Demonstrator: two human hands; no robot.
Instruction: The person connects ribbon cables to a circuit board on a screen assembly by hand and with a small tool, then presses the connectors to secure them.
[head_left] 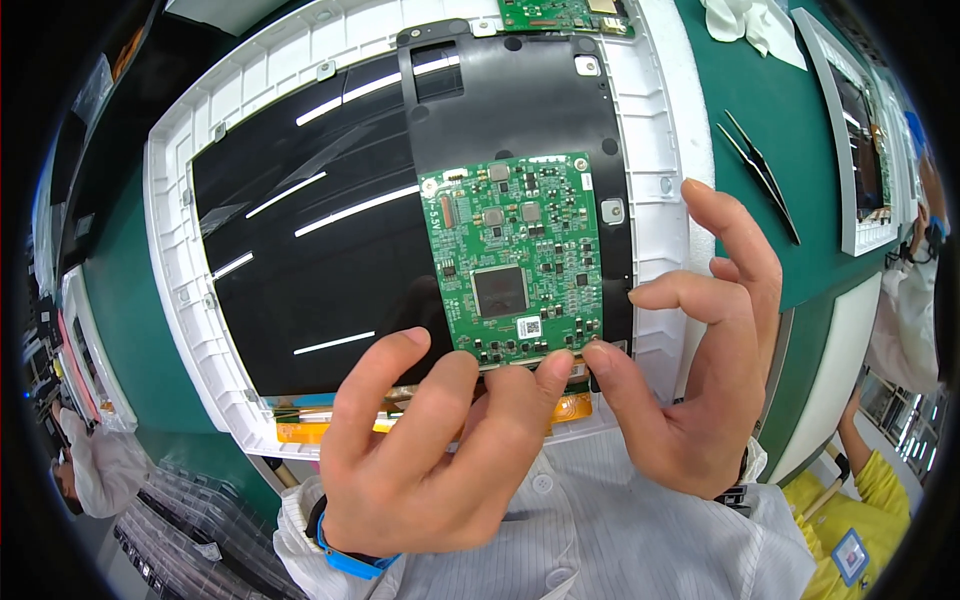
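A green circuit board (525, 250) with a large square chip lies on the black backing plate (510, 110) of a glossy black display panel (310, 240). My left hand (430, 450) is at the board's near edge, its thumb and forefinger drawn close together there. Whatever lies between those fingertips is hidden. My right hand (710, 340) touches the board's near right corner with its thumb. Its other fingers are spread, raised over the frame's right side. Orange flex strips (300, 432) show along the panel's near edge, partly covered by my left hand.
A white ribbed plastic frame (180, 250) surrounds the panel. Another green board (560, 14) sits at the far edge. Black tweezers (762, 180) lie on the green mat (740, 90) to the right, near another white-framed unit (850, 130). A person in yellow (860, 520) is at the lower right.
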